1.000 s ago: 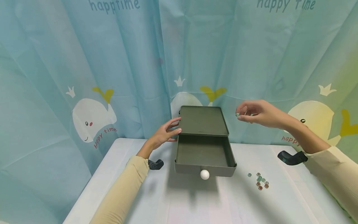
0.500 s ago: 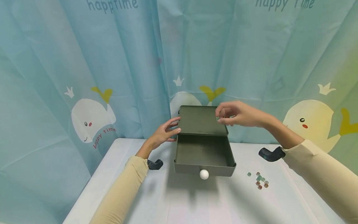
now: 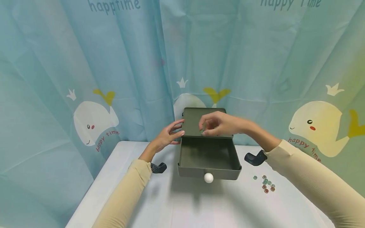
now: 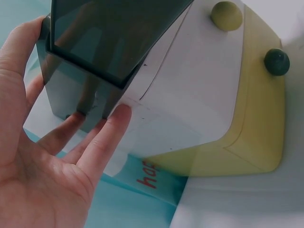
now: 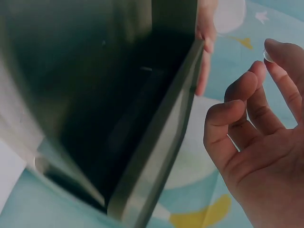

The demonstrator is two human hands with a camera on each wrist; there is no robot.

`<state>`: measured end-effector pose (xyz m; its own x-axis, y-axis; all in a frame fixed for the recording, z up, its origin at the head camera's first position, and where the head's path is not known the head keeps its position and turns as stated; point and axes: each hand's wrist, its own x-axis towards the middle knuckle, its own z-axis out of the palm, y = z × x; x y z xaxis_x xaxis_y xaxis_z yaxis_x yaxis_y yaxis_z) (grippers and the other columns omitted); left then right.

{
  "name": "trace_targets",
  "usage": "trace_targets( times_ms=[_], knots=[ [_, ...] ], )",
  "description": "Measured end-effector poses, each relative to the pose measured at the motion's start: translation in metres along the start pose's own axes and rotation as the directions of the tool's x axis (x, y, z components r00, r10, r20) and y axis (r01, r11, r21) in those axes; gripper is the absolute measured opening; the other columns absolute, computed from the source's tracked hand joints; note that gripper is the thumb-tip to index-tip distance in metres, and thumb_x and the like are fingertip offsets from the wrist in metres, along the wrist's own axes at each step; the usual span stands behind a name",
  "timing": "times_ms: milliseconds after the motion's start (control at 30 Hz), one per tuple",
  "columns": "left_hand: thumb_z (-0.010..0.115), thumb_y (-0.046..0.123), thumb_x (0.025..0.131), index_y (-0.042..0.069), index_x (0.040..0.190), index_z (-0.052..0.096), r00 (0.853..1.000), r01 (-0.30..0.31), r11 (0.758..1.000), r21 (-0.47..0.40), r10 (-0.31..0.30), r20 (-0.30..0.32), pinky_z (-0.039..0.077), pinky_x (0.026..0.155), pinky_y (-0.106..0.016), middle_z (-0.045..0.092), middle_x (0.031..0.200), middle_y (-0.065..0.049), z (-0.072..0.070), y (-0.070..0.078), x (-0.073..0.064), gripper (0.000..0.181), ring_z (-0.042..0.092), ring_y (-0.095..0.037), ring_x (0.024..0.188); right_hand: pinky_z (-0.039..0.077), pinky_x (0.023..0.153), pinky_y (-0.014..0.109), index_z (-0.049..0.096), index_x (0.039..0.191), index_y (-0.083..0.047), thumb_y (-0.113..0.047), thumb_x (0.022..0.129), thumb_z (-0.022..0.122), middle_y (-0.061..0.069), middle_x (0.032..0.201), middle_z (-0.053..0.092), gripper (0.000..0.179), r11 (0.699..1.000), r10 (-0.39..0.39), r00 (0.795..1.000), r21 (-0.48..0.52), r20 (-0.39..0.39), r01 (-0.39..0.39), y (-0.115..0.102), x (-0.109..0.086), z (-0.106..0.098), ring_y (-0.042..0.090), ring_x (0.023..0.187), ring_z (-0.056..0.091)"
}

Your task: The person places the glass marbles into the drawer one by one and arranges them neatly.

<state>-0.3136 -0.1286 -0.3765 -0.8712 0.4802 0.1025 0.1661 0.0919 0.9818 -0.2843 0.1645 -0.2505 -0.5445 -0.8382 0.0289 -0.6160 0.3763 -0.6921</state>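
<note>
A small drawer chest has its dark green top drawer (image 3: 194,172) pulled out, a white knob (image 3: 208,178) on its front. My left hand (image 3: 168,136) rests on the left side of the chest, fingers spread; in the left wrist view, fingertips touch the side and the thumb lies at the edge. My right hand (image 3: 223,123) pinches a small clear, greenish glass marble (image 3: 202,131) between thumb and fingertips, over the green top (image 3: 191,120), just behind the drawer's opening. In the right wrist view the marble (image 5: 267,56) shows at the fingertips.
Several green and reddish marbles (image 3: 265,182) lie on the white table (image 3: 159,196), right of the chest. Below the green part are a white section with a yellow knob (image 4: 227,15) and a yellow section with a green knob (image 4: 276,61). A blue curtain (image 3: 137,57) hangs behind.
My right hand has carried the marble left from beside the chest to over its top, and lower. My left hand keeps its place on the side.
</note>
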Motion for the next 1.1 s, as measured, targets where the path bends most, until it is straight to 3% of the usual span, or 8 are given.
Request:
trace_targets(
  times_ms=[233, 433, 667, 833, 1100],
  knots=[
    [0.065, 0.025, 0.104, 0.035, 0.158, 0.041, 1.0, 0.006, 1.0, -0.004, -0.006, -0.004, 0.054, 0.1, -0.051, 0.03, 0.165, -0.01, 0.002, 0.001, 0.0, 0.06, 0.039, -0.029, 0.148, 0.047, 0.056, 0.03, 0.067, 0.111, -0.013, -0.016, 0.1, 0.07, 0.018, 0.081, 0.066, 0.012, 1.0, -0.007, 0.998, 0.025, 0.058, 0.005, 0.002, 0.016, 0.015, 0.035, 0.067, 0.057],
    [0.065, 0.025, 0.104, 0.036, 0.157, 0.041, 1.0, 0.005, 1.0, -0.004, -0.005, -0.004, 0.053, 0.1, -0.052, 0.03, 0.165, -0.009, 0.001, 0.001, 0.0, 0.06, 0.033, -0.029, 0.15, 0.045, 0.055, 0.029, 0.067, 0.11, -0.015, -0.015, 0.1, 0.069, 0.024, 0.079, 0.064, 0.011, 0.998, -0.023, 0.995, 0.056, 0.1, 0.018, 0.004, 0.026, 0.025, 0.031, 0.063, 0.054],
    [0.065, 0.028, 0.103, 0.036, 0.157, 0.041, 1.0, 0.007, 1.0, -0.001, -0.007, -0.006, 0.054, 0.1, -0.051, 0.031, 0.165, -0.007, 0.001, 0.0, 0.0, 0.059, 0.043, -0.03, 0.144, 0.044, 0.054, 0.027, 0.067, 0.11, -0.014, -0.013, 0.099, 0.07, 0.029, 0.079, 0.061, 0.011, 0.996, -0.028, 0.99, 0.09, 0.137, 0.016, 0.007, 0.033, 0.036, 0.025, 0.06, 0.052],
    [0.064, 0.028, 0.104, 0.035, 0.158, 0.039, 1.0, 0.005, 1.0, 0.004, -0.005, -0.004, 0.053, 0.101, -0.052, 0.029, 0.165, -0.009, 0.001, -0.001, 0.0, 0.06, 0.045, -0.032, 0.143, 0.044, 0.054, 0.027, 0.066, 0.11, -0.015, -0.013, 0.099, 0.07, 0.024, 0.076, 0.06, 0.012, 0.995, -0.029, 0.989, 0.1, 0.146, 0.015, 0.008, 0.037, 0.04, 0.018, 0.06, 0.051],
    [0.063, 0.027, 0.105, 0.033, 0.159, 0.038, 1.0, 0.007, 1.0, 0.001, -0.007, -0.001, 0.052, 0.102, -0.055, 0.028, 0.166, -0.01, 0.001, 0.0, 0.0, 0.06, 0.044, -0.033, 0.144, 0.044, 0.054, 0.027, 0.066, 0.11, -0.013, -0.011, 0.099, 0.07, 0.02, 0.074, 0.061, 0.012, 0.993, -0.04, 0.988, 0.113, 0.152, 0.022, 0.007, 0.039, 0.043, 0.019, 0.06, 0.051]
  ],
)
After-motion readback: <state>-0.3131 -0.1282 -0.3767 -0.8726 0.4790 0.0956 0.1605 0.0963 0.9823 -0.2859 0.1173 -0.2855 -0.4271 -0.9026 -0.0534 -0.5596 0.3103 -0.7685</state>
